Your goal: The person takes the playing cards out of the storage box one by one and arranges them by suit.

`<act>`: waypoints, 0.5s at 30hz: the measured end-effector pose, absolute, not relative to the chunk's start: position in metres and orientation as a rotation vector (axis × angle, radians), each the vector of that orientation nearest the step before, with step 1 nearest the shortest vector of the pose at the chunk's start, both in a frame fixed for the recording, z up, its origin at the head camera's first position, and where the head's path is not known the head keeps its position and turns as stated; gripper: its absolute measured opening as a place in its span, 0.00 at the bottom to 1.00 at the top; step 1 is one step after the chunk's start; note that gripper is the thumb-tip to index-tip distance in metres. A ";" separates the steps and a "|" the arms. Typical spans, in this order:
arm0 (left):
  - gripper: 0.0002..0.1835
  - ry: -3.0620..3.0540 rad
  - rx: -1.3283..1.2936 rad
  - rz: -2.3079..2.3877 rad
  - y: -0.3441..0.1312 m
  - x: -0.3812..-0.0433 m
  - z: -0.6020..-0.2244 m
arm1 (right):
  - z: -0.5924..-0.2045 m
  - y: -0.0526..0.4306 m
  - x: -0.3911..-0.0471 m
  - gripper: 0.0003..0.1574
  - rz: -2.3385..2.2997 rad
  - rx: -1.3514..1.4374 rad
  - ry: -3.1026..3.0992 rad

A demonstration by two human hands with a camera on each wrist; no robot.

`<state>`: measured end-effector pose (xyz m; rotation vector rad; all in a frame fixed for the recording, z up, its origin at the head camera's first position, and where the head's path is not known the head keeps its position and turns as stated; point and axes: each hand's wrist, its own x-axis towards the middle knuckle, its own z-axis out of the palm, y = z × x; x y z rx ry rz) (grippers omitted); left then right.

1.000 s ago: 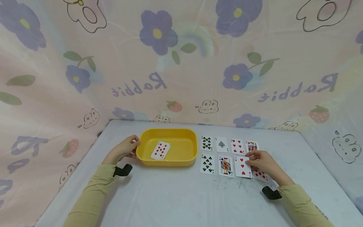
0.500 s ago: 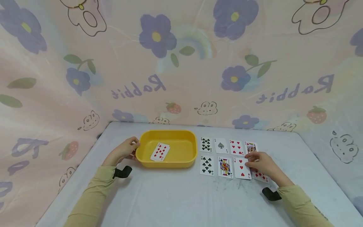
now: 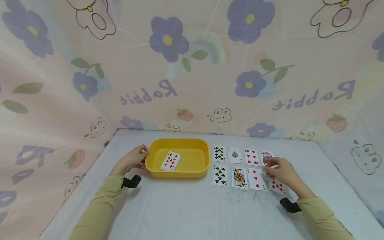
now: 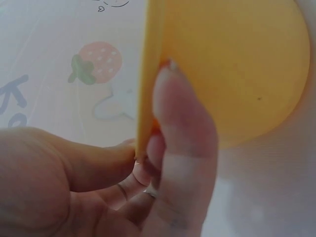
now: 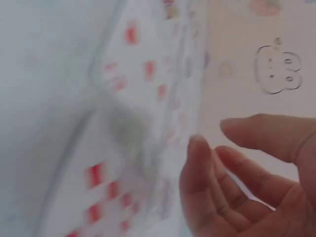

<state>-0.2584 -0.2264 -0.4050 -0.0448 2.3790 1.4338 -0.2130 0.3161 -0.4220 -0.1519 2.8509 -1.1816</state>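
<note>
At the left end of the yellow tray (image 3: 180,174), my left hand (image 3: 132,160) pinches the rim between thumb and fingers; the left wrist view shows the tray wall (image 4: 148,74) between them. My right hand (image 3: 282,171) hovers over the right end of two rows of playing cards, thumb and fingertips apart with nothing between them. Just left of it lies the three of hearts (image 3: 256,179). Partly hidden under the hand are a diamonds card (image 3: 277,186) and a face card (image 3: 265,154). In the right wrist view, red-pip cards (image 5: 98,197) look blurred beside the fingers (image 5: 195,173).
A few cards with a diamonds card (image 3: 170,161) on top lie in the tray. Left in the rows are clubs cards (image 3: 220,175), an ace of spades (image 3: 235,155), a jack (image 3: 239,177) and a hearts card (image 3: 251,157). A patterned curtain (image 3: 192,83) hangs behind the white table (image 3: 180,210).
My right hand has let go of the three of hearts and moved slightly right, leaving that card flat and a little tilted in the front row. The left hand stays on the tray rim.
</note>
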 end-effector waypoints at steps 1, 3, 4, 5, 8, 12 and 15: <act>0.11 2.380 -0.039 1.439 -0.226 -0.259 -0.405 | -0.418 0.313 -0.215 0.22 -1.209 -0.178 2.850; 0.11 2.383 -0.041 1.447 -0.227 -0.259 -0.405 | -0.409 0.304 -0.220 0.21 -1.275 -0.230 2.830; 0.11 2.385 -0.047 1.449 -0.227 -0.259 -0.405 | -0.405 0.297 -0.223 0.21 -1.314 -0.269 2.810; 0.11 2.389 -0.052 1.448 -0.227 -0.259 -0.405 | -0.400 0.290 -0.227 0.21 -1.341 -0.309 2.792; 0.10 2.391 -0.081 1.445 -0.228 -0.258 -0.408 | -0.387 0.262 -0.238 0.21 -1.433 -0.432 2.684; 0.11 2.389 -0.089 1.447 -0.227 -0.257 -0.409 | -0.368 0.220 -0.256 0.19 -1.462 -0.580 2.548; 0.11 2.392 -0.091 1.467 -0.226 -0.256 -0.410 | -0.355 0.188 -0.270 0.18 -1.435 -0.675 2.485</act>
